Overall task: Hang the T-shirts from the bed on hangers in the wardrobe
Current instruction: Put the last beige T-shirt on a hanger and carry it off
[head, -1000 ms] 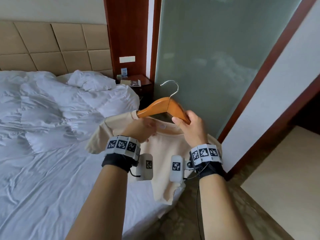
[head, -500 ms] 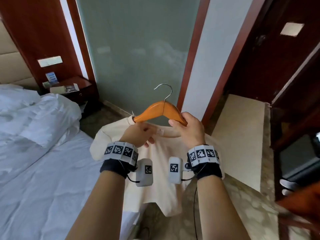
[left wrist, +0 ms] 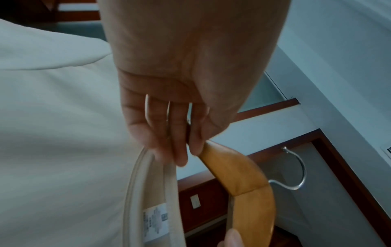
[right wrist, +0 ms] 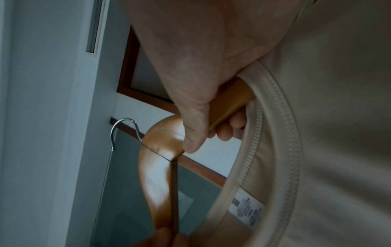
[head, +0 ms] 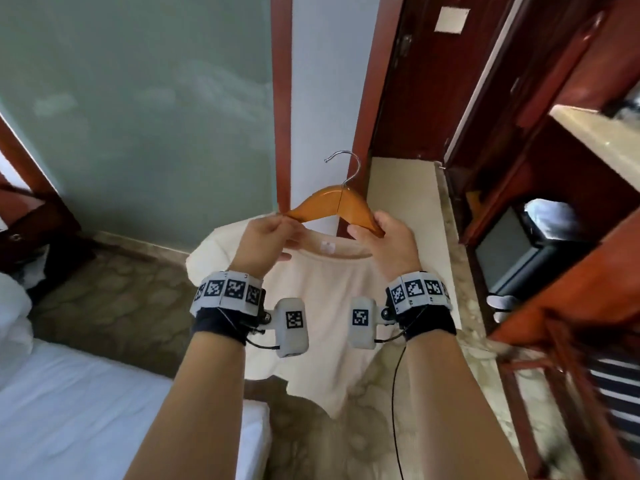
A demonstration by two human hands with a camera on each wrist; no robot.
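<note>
Evidently both hands gripped the hanger (head: 337,207): left hand (head: 265,242) pinching its tip, right hand (head: 391,242) clasping the other arm, keeping the shirt (head: 322,306) level.

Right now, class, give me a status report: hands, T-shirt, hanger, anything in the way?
Left hand and right hand each grip an end of the wooden hanger. Cream T-shirt hangs from it. Nothing blocking the hook.

hanger (head: 337,206) centre, above t-shirt (head: 322,306); left hand (head: 263,242) at its left end, right hand (head: 391,244) at right; bed (head: 86,410) lower left.
</note>
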